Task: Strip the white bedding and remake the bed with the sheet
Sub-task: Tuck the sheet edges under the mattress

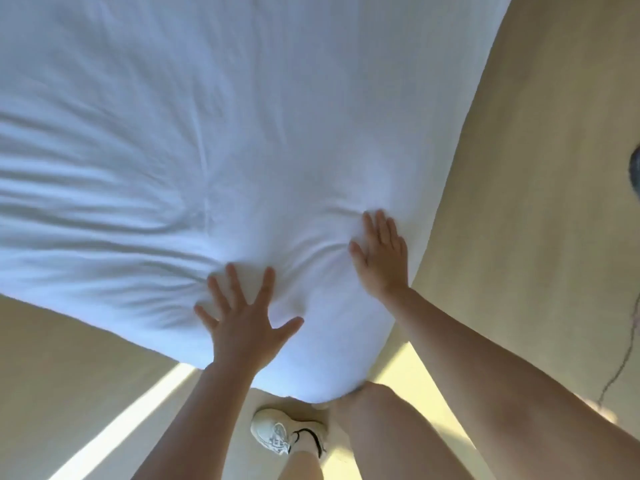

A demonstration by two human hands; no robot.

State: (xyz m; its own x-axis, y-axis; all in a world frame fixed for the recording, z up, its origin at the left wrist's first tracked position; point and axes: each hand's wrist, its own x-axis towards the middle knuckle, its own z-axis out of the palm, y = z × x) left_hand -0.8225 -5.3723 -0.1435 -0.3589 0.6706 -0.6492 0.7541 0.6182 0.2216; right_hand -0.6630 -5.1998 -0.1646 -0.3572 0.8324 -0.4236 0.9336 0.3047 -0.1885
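Observation:
A white sheet covers the bed and fills most of the view, with the bed's near corner pointing toward me. My left hand lies flat on the sheet near that corner, fingers spread wide. My right hand presses flat on the sheet close to the bed's right edge, fingers straight and together. Wrinkles fan out leftward from both hands across the fabric. The sheet wraps down over the corner by my knee.
Beige floor surrounds the bed on the right and lower left, crossed by a bright strip of sunlight. My white shoe stands just below the bed corner. A dark object with a thin cable is at the right edge.

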